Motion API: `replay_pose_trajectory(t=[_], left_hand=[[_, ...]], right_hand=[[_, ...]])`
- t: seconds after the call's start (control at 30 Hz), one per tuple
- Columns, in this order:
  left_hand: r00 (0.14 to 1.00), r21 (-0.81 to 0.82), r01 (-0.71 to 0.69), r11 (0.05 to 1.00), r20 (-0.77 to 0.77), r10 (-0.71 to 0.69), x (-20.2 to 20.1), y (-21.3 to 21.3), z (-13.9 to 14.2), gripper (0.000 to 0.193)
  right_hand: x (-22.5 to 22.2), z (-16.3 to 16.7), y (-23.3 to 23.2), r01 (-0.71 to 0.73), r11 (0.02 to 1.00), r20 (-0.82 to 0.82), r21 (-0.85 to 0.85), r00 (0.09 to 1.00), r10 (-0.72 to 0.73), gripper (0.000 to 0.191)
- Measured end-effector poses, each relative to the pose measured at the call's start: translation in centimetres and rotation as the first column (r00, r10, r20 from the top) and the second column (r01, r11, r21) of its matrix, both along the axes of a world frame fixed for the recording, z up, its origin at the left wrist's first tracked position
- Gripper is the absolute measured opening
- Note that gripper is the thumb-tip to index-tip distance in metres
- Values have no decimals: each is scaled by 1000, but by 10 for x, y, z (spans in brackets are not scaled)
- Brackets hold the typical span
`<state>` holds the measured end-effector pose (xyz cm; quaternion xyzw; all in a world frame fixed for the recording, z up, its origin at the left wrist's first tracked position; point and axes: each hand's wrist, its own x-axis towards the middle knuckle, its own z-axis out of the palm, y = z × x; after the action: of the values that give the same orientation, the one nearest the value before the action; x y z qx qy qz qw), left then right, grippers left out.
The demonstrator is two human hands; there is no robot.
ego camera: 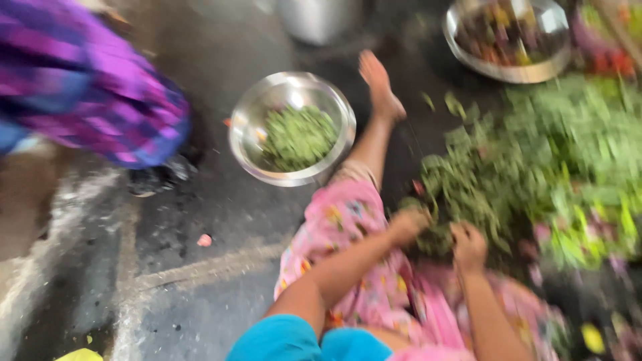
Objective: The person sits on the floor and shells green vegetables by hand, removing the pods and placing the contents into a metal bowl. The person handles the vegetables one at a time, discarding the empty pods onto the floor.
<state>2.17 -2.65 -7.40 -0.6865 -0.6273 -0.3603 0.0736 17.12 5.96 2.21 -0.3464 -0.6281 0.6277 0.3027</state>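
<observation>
**Hands in a heap of green leaves on a dark floor**

The floor (200, 200) is dark grey concrete, rough, with pale worn streaks toward its left edge. The picture is blurred from motion, so small details are hard to read.

The person sits on the floor with one leg stretched forward; the bare foot (378, 83) lies near the far edge. Pink flowered cloth (348, 227) covers the lap. The left hand (409, 224) is at the near-left edge of a big heap of green leaves (535, 160), touching it. The right hand (469, 246) is just beside, also in the leaves. Both hands look curled around some greens, but I cannot tell how tightly the fingers are closed.

A steel bowl (247, 127) with chopped greens (297, 137) stands left of the stretched leg. A second steel bowl (508, 70) with mixed coloured pieces is at the far right. Another person in purple checked cloth (93, 93) is at the left.
</observation>
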Motion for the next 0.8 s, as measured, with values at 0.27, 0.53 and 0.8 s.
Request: replay_pose_trajectory(t=[0.27,0.53,0.8], left_hand=[[66,-144,79,986,988,139,12,-18,-6,17],[565,-510,47,859,723,398,14,-14,-7,20],[873,-422,-202,884,331,358,29,-19,-24,19]], right_hand=[[10,-7,-5,50,994,67,-98,997,-44,13],[10,4,-11,0,892,238,452,964,-121,31],[10,5,-26,-504,562,597,655,802,24,7]])
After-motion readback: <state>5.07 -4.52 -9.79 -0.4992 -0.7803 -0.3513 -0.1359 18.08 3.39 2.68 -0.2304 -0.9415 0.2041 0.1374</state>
